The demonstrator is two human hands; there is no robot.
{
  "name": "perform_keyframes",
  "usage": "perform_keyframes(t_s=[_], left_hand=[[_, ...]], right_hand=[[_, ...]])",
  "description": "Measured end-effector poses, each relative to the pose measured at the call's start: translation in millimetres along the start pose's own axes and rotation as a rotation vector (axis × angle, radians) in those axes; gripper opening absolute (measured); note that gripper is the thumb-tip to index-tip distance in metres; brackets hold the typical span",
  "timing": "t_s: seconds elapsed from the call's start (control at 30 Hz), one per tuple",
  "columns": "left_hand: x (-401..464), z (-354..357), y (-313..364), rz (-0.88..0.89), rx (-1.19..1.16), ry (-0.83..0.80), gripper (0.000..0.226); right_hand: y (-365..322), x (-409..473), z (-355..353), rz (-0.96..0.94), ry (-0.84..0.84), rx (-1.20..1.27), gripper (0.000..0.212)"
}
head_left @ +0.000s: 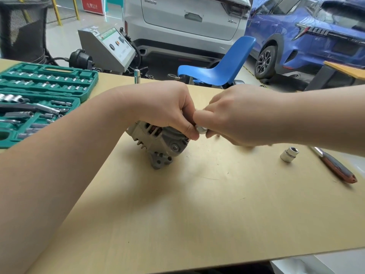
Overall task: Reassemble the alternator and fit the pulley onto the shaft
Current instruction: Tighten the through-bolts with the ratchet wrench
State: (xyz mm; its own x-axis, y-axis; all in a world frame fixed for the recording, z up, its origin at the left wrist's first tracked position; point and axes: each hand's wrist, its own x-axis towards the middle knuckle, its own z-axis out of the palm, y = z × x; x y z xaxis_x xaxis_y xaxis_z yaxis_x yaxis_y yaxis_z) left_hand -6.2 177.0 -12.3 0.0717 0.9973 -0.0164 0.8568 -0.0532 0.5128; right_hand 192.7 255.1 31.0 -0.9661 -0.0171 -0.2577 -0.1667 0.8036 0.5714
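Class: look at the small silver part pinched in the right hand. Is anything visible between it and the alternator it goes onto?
Nothing visible: the right hand holds the silver part against the alternator, gripped by the left hand. Fingers hide the joint itself.

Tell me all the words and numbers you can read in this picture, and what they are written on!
"110": white digits on the red sign at the top, beside a symbol too blurred to read.
"X": first letter of the badge on the white car's tailgate; the rest is too small.
Raised lettering at the tailgate's upper left: too blurred.
Green label and panel print on the grey machine: too small.
Socket set, alternator: no readable text.
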Motion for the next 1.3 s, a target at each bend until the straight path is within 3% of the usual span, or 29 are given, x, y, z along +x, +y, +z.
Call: perform_keyframes(t_s=[0.07,0.17,0.23,0.5,0.63,0.8,0.9,0.97,1.07,1.13,1.3], left_hand=[[-0.7,0.9,-0.7,0.008,0.007,0.018,0.015],[-2.5,1.1,0.3,0.027,-0.015,0.047,0.02],[-1.3,1.1,0.4,0.027,0.014,0.034,0.02],[3.6,2.3,-6.4,0.05,0.079,0.053,0.012],[0.7,-1.8,-9.0,0.08,-0.005,0.092,0.007],[-2.9,-2.9,-5.7,0.094,-0.064,0.121,0.012],[-3.9,-1.1,-2.2,0.092,-0.055,0.137,0.01],[-5.5,-1.3,-1.2,0.088,-0.043,0.136,0.01],[-7.1,0.6,1.2,0.069,-0.016,0.097,0.015],[-7.2,4.1,3.0,0.064,0.059,0.091,0.025],[-8.3,8.5,5.6,0.098,0.094,0.115,0.015]], right_hand=[[-1.9,0.3,-1.2,0.176,0.062,0.212,0.012],[-12.4,4.2,1.8,0.712,-0.057,1.172,0.025],[-23.3,4.4,8.6,0.856,-0.17,1.571,0.03],[-48.9,16.8,50.6,0.926,0.031,1.675,0.017],[-50.1,9.1,64.2,0.939,0.194,1.839,0.016],[-58.9,1.5,77.3,0.828,0.464,2.182,0.021],[-64.7,1.0,81.9,0.771,0.63,2.275,0.036],[-68.0,2.2,83.7,0.782,0.72,2.187,0.033],[-71.5,3.6,88.2,0.822,0.877,1.752,0.015],[-73.5,5.8,93.8,0.837,1.014,1.557,0.016],[-79.6,15.5,113.7,0.953,1.204,1.504,0.017]])
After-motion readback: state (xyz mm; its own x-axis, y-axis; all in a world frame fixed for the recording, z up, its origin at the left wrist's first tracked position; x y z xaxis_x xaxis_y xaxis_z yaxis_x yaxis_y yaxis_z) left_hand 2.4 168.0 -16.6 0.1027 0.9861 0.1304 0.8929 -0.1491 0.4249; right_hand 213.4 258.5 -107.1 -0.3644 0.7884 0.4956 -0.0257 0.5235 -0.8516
